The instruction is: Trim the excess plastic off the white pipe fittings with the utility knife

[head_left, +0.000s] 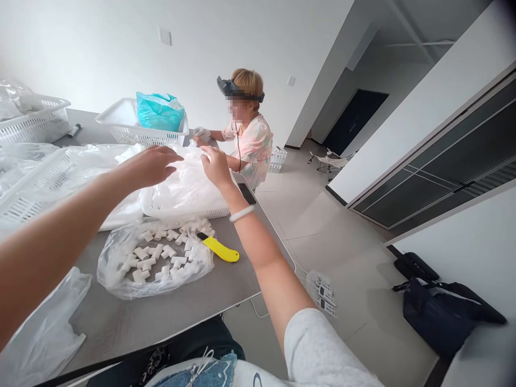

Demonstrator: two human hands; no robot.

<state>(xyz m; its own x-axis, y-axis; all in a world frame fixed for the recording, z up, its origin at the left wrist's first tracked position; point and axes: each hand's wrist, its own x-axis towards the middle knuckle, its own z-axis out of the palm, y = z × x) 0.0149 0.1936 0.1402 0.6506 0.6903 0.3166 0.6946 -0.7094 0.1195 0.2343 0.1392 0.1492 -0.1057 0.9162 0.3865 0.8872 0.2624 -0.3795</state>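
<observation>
Head view: two bare hands at one bag-filled basket.
Left hand (153,166) is open, fingers spread, just above a filmy white plastic bag (187,183). Right hand (215,167) has its fingertips (207,153) at the same bag, the grip narrow; whether they pinch it, I cannot tell. The bag lies in a white plastic basket (185,214) directly under the hands, one of four baskets in view. Nearer, below the hands, are one clear bag (108,274) of several dozen white pipe fittings (145,263) and one yellow utility knife (220,248) just beside it, on a grey table (169,317). Beyond the hands stands one co-worker (250,145).
</observation>
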